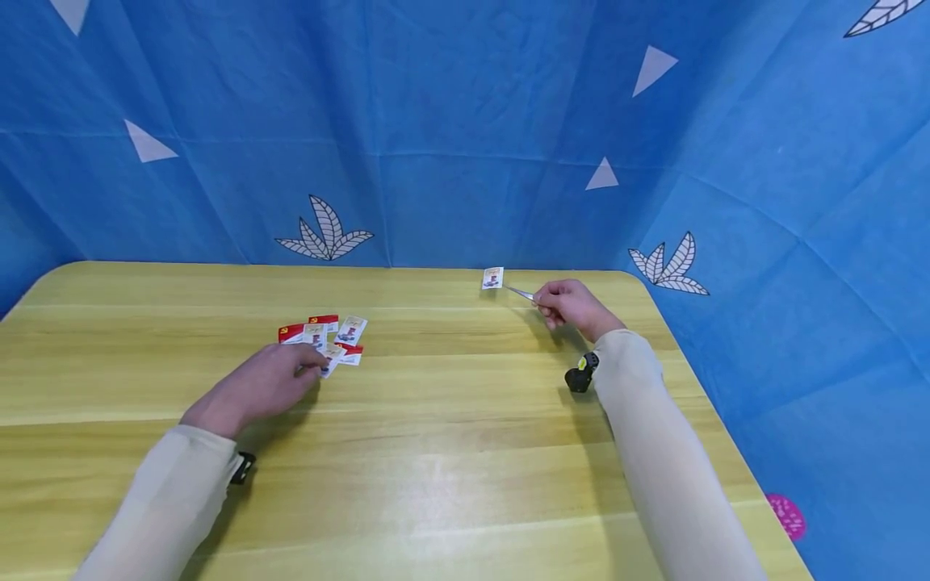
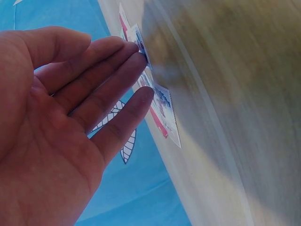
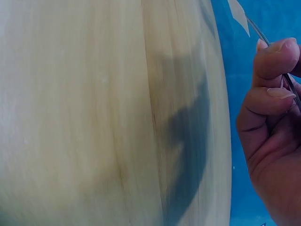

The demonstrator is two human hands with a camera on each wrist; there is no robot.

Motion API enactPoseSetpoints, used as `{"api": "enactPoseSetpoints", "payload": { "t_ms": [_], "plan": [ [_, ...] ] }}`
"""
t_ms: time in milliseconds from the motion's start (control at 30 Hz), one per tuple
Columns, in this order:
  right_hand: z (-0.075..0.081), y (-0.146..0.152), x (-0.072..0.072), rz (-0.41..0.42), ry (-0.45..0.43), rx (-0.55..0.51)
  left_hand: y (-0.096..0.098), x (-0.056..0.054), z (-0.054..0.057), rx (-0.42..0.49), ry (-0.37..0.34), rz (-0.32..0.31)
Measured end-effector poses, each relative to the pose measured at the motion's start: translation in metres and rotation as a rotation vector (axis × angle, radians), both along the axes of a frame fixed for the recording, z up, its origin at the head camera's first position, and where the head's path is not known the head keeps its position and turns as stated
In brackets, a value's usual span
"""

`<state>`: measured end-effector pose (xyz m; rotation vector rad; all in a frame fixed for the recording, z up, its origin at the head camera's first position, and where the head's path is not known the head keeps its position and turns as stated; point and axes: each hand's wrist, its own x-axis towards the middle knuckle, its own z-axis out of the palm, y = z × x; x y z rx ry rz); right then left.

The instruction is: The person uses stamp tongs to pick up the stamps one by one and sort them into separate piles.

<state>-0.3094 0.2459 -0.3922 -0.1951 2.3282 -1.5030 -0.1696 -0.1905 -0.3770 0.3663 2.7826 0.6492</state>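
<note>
Looking down on a pale wooden table [image 1: 436, 452], backed by a blue cloth [image 1: 472, 105]. At two o'clock on the tabletop, with the right hand [image 1: 574, 308], pinching slim metal tweezers [image 1: 521, 294] narrowly between thumb and fingers. Held at the tip, toward one o'clock: a small picture stamp [image 1: 492, 278], apparently nipped near one corner and kept just off the table. Gripped well back from that tip, probably to spare the stamp from skin and leave it in plain sight. At ten o'clock, with the left hand [image 1: 265, 383], fingers loosely extended and thumb apart, clasping nothing, reaching to an overlapping stamp pile [image 1: 316, 336], partly red. Placed with fingertips at the near edge, perhaps to steady the loose pieces; pressing or merely hovering, hard to tell from the dim left wrist view.
</note>
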Motion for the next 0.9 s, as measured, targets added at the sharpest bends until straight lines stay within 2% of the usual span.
{"api": "enactPoseSetpoints", "payload": {
  "t_ms": [267, 900],
  "plan": [
    [-0.0056, 0.0006, -0.0035, 0.016, -0.005, 0.015, 0.0006, 0.0011, 0.0, 0.005, -0.007, 0.01],
    [-0.0053, 0.0071, -0.0065, 0.033, -0.062, 0.122, 0.0019, 0.0019, 0.0011, 0.014, 0.004, 0.016]
  ]
}}
